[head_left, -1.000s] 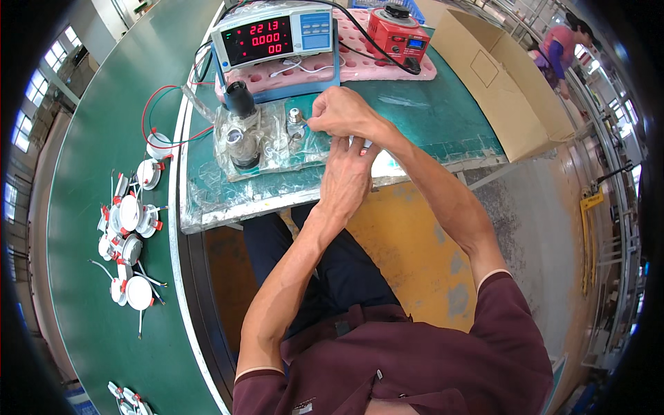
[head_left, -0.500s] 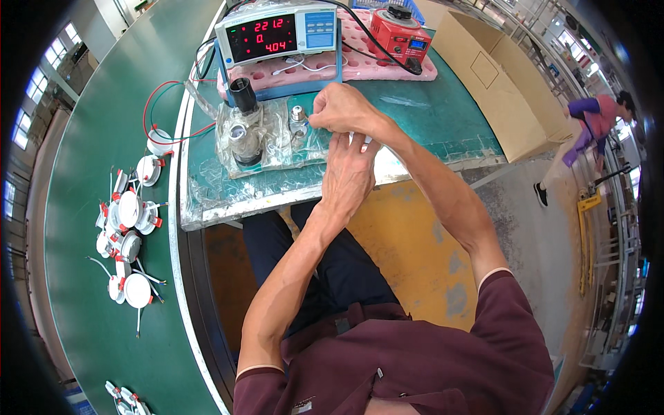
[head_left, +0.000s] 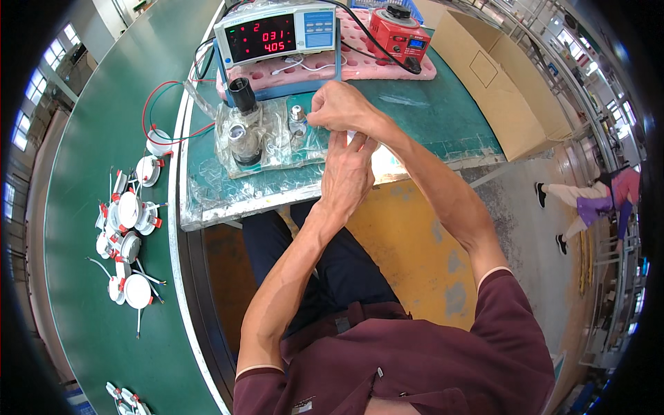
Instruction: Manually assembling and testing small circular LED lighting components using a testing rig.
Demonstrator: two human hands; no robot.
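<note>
My right hand point(head_left: 340, 107) is closed in a pinch just right of a small silver screw cap point(head_left: 297, 113) that stands on a plastic-wrapped block point(head_left: 277, 155). Right below it, my left hand point(head_left: 348, 173) has its fingers bent upward, meeting the underside of the right hand. Between the two, a bright white patch point(head_left: 352, 134) shows; the rest of what they hold is hidden. Strong light falls on the bench edge point(head_left: 389, 166) beside my left hand. On the block's left stand a black cylinder point(head_left: 242, 95) and a clear-wrapped socket point(head_left: 243, 142).
A meter with red digits point(head_left: 263, 40) stands behind my hands, by a pink foam tray point(head_left: 360, 52) and a red dial box point(head_left: 400, 38). An open carton point(head_left: 505, 90) is at the right. White round downlights point(head_left: 128, 209) lie on the green table at left. A person point(head_left: 602, 197) walks at far right.
The light on the bench edge beside my left hand has become much brighter, and the meter's digits have changed. My hands have barely moved. The person at far right has walked nearer.
</note>
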